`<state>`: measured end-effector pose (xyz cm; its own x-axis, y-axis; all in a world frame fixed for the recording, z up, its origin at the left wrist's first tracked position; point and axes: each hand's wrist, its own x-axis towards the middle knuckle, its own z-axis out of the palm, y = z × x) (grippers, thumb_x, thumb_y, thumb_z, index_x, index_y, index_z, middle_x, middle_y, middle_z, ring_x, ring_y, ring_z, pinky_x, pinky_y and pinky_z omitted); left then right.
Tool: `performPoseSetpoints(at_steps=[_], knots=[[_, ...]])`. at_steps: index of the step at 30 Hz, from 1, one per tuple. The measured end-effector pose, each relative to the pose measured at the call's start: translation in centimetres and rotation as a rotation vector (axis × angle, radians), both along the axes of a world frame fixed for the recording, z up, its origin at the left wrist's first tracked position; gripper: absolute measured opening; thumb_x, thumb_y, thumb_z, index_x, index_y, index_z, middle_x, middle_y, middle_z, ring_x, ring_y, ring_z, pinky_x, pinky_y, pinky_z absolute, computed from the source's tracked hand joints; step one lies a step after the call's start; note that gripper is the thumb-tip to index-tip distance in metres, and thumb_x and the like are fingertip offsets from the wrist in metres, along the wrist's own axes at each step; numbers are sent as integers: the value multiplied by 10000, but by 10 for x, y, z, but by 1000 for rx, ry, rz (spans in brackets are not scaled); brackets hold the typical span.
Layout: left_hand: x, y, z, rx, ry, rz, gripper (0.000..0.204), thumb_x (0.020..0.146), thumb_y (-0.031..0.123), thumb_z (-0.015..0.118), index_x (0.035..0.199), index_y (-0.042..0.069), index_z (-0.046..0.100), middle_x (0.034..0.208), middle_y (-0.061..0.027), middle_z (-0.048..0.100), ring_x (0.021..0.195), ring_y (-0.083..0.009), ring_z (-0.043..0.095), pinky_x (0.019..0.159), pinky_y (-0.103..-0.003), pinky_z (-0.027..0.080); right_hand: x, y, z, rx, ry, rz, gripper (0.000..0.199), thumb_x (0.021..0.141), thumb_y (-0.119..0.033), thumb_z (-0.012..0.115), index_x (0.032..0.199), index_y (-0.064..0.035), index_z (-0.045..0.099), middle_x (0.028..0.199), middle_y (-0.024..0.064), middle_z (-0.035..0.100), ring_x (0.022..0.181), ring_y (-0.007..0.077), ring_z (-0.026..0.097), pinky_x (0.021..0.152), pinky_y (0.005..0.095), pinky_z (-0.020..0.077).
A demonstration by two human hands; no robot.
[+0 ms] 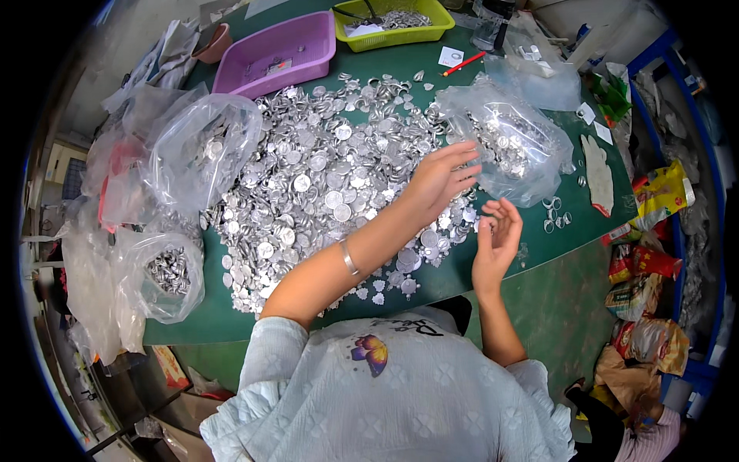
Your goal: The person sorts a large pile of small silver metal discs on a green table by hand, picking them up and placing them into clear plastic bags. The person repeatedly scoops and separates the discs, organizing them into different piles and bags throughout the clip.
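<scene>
A wide heap of small silver-coloured metal pieces, many of them round discs and some ring-like, covers the middle of the green table. My left hand reaches across the heap's right side, fingers stretched out and apart, beside a clear plastic bag that holds more such pieces. Close by, nearer the table's front edge, my right hand is raised with its fingers curled toward the thumb. Something small seems to sit between thumb and fingers there, too small to name. Several loose rings lie right of that hand.
Along the far edge stand a purple basket and a yellow-green basket with metal pieces. Clear bags line the left side. A red pen and a white glove lie to the right. Another person is at lower right.
</scene>
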<state>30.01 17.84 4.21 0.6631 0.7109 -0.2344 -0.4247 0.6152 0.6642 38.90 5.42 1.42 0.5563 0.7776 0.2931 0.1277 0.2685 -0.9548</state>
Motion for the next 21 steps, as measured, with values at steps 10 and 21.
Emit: performPoseSetpoints(at_steps=[10,21], knots=[[-56,-47,-46,1784,1193,-167,443,821,182,591,1232,57,480,1331,-136,420,1296,-291,330,1043,-537,235,8,30,-31,-367,-913,85,398,865,-151,534,1207,38,459,1268,216,445,1189,376,386,994,440,301],[-100,-78,-29,1477,878,-79,259,780,44,620,1033,6,585,1120,-160,549,1004,-342,543,917,-453,413,-30,8,-11,-46,-624,406,231,810,4,537,1037,22,578,1105,168,547,1044,345,498,918,402,387]])
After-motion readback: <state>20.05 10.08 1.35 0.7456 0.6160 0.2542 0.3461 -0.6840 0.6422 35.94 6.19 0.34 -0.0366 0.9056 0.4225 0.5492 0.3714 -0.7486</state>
